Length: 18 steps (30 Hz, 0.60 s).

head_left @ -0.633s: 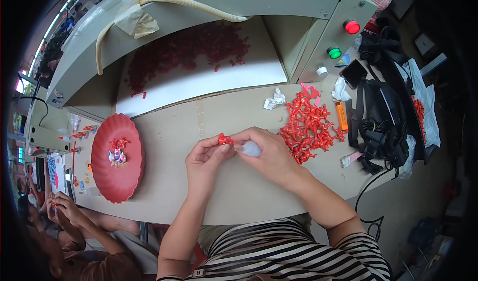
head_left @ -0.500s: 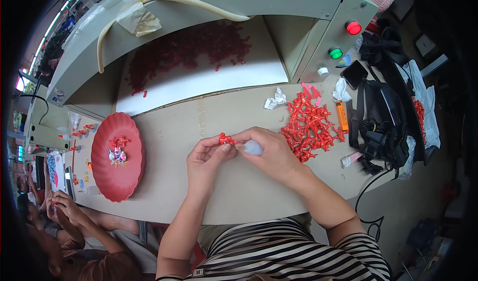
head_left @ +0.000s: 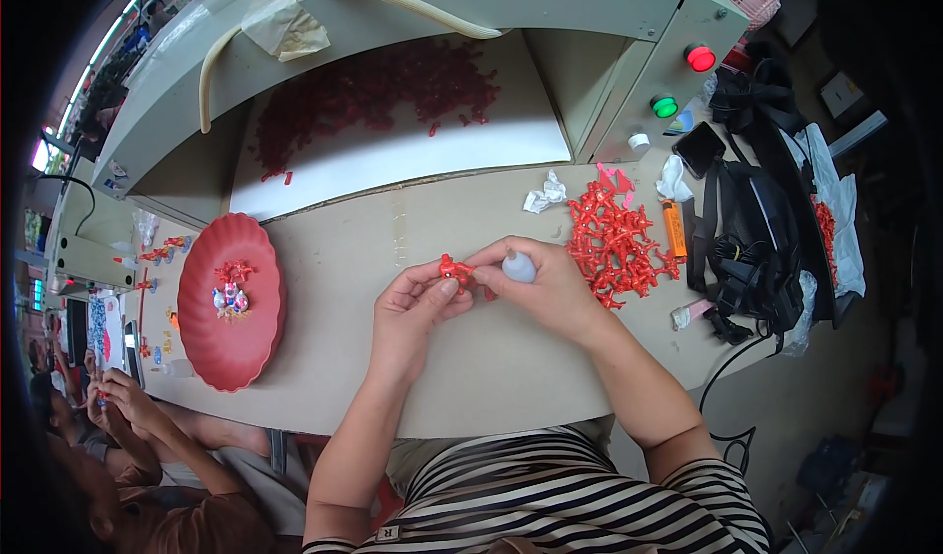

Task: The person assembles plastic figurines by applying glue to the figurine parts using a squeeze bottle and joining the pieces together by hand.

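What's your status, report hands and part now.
Left hand pinching red part. Right hand gripping white bottle, tip at part. Red pile right, red plate left, nothing in the way.

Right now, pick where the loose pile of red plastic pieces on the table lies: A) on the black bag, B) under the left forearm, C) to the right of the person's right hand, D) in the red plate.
C: the pile of red pieces lies on the table just right of the right hand, between it and the black bag, while the red plate sits far left.
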Available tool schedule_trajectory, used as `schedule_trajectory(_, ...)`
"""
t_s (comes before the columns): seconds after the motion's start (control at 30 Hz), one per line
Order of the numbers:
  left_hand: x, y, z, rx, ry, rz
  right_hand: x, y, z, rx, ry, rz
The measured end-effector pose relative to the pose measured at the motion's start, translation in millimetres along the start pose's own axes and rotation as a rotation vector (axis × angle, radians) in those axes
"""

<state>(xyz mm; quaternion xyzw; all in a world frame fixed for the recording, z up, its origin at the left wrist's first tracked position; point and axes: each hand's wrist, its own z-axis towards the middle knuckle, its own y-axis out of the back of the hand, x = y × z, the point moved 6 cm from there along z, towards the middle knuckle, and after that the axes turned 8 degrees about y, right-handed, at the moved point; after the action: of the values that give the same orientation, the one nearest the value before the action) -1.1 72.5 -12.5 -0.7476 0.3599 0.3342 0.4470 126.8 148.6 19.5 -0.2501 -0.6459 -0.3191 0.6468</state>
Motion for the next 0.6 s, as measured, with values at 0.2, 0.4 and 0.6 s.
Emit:
schedule_trajectory(0.2, 0, 1, 0, 0.004, 0.027, -0.042, -10, 2, 0, -0.031, -0.086, 0.307)
schedule_trajectory(0.4, -1, 3, -1, -0.001, 0.031, -0.062, -13, 2, 0, -0.044, -0.18, 0.414)
schedule_trajectory(0.6, -1, 3, -1, 0.004, 0.031, -0.069, -17, 0, -1, -0.061, -0.248, 0.541)
